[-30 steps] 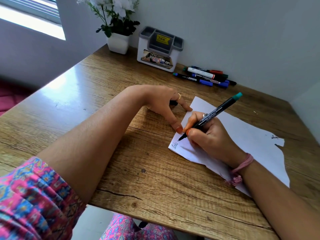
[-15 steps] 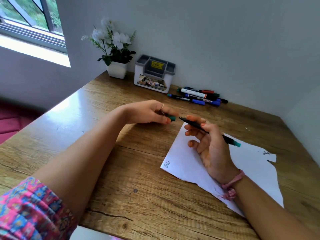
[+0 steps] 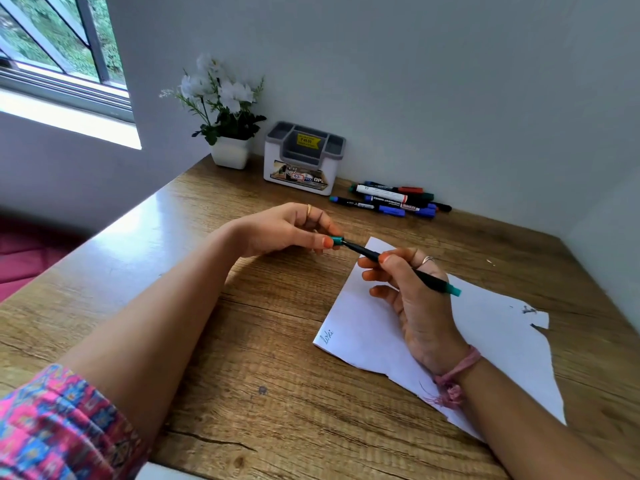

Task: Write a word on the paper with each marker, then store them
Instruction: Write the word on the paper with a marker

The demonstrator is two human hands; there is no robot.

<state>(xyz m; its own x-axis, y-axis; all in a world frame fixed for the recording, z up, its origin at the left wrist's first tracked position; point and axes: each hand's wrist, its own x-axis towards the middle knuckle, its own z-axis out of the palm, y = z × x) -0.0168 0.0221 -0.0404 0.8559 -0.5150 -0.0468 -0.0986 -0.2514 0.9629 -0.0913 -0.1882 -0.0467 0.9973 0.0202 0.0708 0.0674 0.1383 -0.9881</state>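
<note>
Fingers of the right hand (image 3: 412,292) wrap the black marker (image 3: 398,268), its barrel crossing thumb and forefinger above the paper (image 3: 498,344). Left hand (image 3: 287,230) pinches the teal cap (image 3: 336,241) between thumb and fingertips, right at the marker's tip, cap mouth meeting nib.

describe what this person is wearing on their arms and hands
The left hand has a gold ring and orange-painted nails; above it, the arm ends in a short pink-and-blue patterned sleeve. The right hand has a silver ring, orange nails and a pink thread wristband.
</note>
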